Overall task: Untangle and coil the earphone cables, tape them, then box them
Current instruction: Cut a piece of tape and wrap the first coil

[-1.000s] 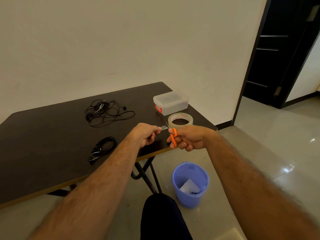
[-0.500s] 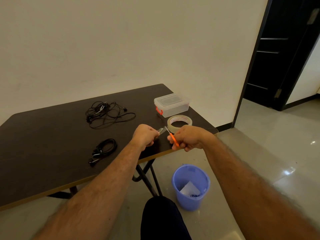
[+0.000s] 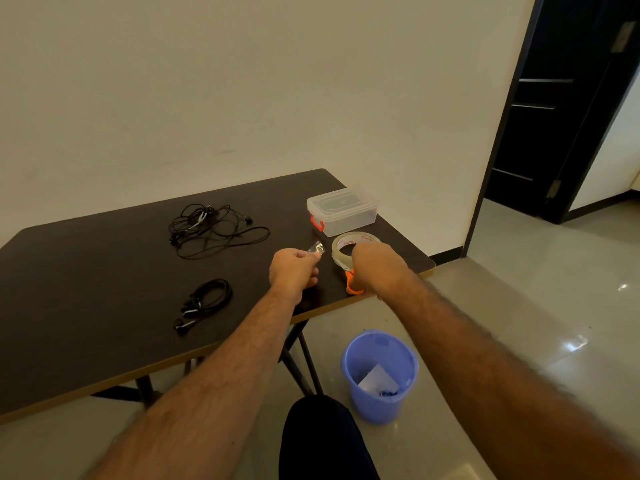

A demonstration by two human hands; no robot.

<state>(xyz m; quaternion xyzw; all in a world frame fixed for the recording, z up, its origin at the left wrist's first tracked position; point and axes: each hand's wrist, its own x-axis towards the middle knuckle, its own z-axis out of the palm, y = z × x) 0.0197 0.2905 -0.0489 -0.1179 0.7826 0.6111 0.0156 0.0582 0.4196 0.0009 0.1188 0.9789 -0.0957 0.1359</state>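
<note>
Orange-handled scissors (image 3: 350, 279) gripped by right hand (image 3: 375, 268), now lowered near table (image 3: 104, 289) edge; left hand (image 3: 294, 268) pinches tape strip (image 3: 317, 248), clear tabletop leftward.

Plain room with a dark table, seen from my head camera

I see a cream wall (image 3: 242, 81) without decoration behind a dark brown table (image 3: 86, 289) with a lighter edge and black folding legs (image 3: 301, 355). The floor (image 3: 536, 271) is of pale glossy tiles, and they reflect some bright spots of light. On the right a black door frame (image 3: 498, 133) opens to a dark door (image 3: 561, 109). A blue plastic bin (image 3: 381, 375) stands on the floor near the table corner.
</note>
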